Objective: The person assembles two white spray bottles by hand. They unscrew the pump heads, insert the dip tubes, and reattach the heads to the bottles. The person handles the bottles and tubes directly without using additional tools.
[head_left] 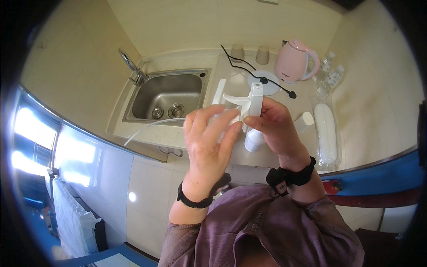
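Above the counter's front edge, my right hand (280,129) grips a white plastic bracket-like part (256,100) by its upright side, thumb in front. A curved white arm reaches left from it. My left hand (204,138) is closed at the inner side of the same part, thumb and fingertips on a pale piece there; what exactly they pinch is partly hidden. A thin white tube (151,124) runs out leftward from behind my left hand. Below the bracket a white cylinder (254,140) shows; whether it is joined to the part I cannot tell. A white flat bar (219,91) appears behind my left fingers.
A steel sink (167,95) with a faucet (133,69) lies left. Behind stand a pink kettle (293,62), its white base (271,86) with a black cord (242,66), and two cups (263,54). Plastic bottles (334,76), a wrapped white cylinder (325,133) and a small white container (304,121) stand right.
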Available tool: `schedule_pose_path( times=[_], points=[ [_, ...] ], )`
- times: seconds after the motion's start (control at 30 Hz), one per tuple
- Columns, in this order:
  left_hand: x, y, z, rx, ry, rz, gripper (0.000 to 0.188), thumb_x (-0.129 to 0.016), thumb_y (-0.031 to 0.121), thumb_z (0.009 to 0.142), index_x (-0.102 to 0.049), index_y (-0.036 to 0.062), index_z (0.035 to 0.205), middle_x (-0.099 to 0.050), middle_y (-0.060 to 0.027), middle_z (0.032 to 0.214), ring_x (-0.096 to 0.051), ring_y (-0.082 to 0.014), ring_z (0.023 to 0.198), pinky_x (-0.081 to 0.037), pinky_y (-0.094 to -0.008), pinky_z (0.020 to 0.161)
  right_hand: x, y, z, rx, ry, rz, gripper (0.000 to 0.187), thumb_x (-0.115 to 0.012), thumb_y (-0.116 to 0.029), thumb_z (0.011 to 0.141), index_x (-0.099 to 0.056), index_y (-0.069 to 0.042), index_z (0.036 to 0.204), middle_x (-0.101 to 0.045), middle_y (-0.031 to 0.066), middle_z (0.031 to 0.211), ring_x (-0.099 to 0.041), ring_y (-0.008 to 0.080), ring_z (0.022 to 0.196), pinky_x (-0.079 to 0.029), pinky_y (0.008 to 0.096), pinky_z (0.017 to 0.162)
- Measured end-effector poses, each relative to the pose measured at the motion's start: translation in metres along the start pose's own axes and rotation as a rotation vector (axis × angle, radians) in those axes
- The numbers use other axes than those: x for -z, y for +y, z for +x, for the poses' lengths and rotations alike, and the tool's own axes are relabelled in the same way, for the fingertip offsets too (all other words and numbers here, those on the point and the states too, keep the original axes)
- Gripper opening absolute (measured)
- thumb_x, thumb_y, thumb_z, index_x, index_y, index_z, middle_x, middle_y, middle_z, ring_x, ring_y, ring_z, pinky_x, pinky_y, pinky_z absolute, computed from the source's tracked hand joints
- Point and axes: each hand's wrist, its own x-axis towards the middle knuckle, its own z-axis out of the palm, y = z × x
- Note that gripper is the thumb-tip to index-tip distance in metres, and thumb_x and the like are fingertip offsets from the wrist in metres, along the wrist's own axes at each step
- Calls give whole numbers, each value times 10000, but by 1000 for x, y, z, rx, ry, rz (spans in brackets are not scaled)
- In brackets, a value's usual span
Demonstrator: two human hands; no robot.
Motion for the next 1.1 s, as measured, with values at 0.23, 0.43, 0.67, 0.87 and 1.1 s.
schedule_pose_path(
  times=[0.23, 0.43, 0.67, 0.87, 1.1],
  points=[
    [-2, -3, -3, 70, 20, -68, 303, -752, 63, 732, -676, 47, 1025, -637, -98, 1012, -550, -295, 936, -448, -382, 828, 0, 2, -1, 23, -8, -54, 216, -615, -40, 884, -618, 3, 1096, -644, 1, 951, -575, 56, 843, -472, 228, 720],
    [-3, 2, 1, 64, 7, -35, 346, -766, 56, 701, -671, 46, 1034, -645, -98, 1019, -555, -300, 972, -452, -394, 845, 3, 2, 0, 22, -10, -30, 217, -615, -39, 884, -612, 7, 1096, -637, -4, 947, -566, 52, 841, -469, 225, 713],
    [-7, 0, 5, -39, -6, 41, 406, -773, 69, 688, -661, 41, 1078, -651, -121, 1088, -560, -340, 1012, -452, -399, 878, 9, 3, 3, -13, 20, 47, 228, -625, -66, 887, -597, 15, 1098, -638, 19, 961, -578, 75, 851, -472, 236, 731],
    [-10, -1, 10, -46, -52, 58, 414, -770, 91, 699, -656, 45, 1093, -645, -125, 1140, -555, -341, 1009, -438, -411, 891, 16, -1, 7, -60, 3, 98, 308, -637, -104, 884, -567, 33, 1151, -643, 61, 977, -598, 126, 822, -484, 261, 734],
    [-8, 3, 15, -69, -109, 238, 412, -775, 156, 681, -662, 75, 1069, -656, -91, 1092, -556, -293, 968, -388, -405, 877, 19, 1, 8, -83, 21, 54, 265, -632, -87, 879, -593, 32, 1113, -648, 58, 937, -602, 121, 757, -488, 253, 688]
  ],
)
